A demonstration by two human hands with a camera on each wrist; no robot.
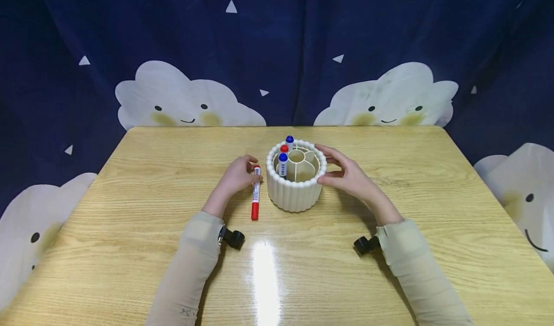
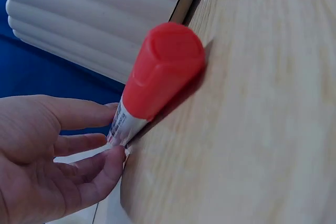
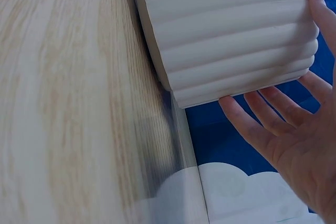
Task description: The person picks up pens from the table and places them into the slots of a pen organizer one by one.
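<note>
A red-capped marker [image 1: 256, 194] with a white label lies on the table, its red end toward the person. My left hand [image 1: 238, 174] pinches it near the far end, thumb and fingertips on either side of the barrel [image 2: 125, 124]. Just to the right stands a round white ribbed pen holder [image 1: 294, 196], divided into compartments. Two blue-capped markers [image 1: 283, 165] and a red-capped one [image 1: 284, 149] stand in its left compartments. My right hand [image 1: 348, 174] holds the holder's right side, thumb at the front rim and fingers [image 3: 247, 121] spread along the far side.
The wooden table [image 1: 130, 196] ends at a dark blue curtain [image 1: 277, 42] printed with white clouds. Each wrist wears a small black camera [image 1: 234, 239]. A bright light reflection [image 1: 265, 282] shows on the tabletop near the person.
</note>
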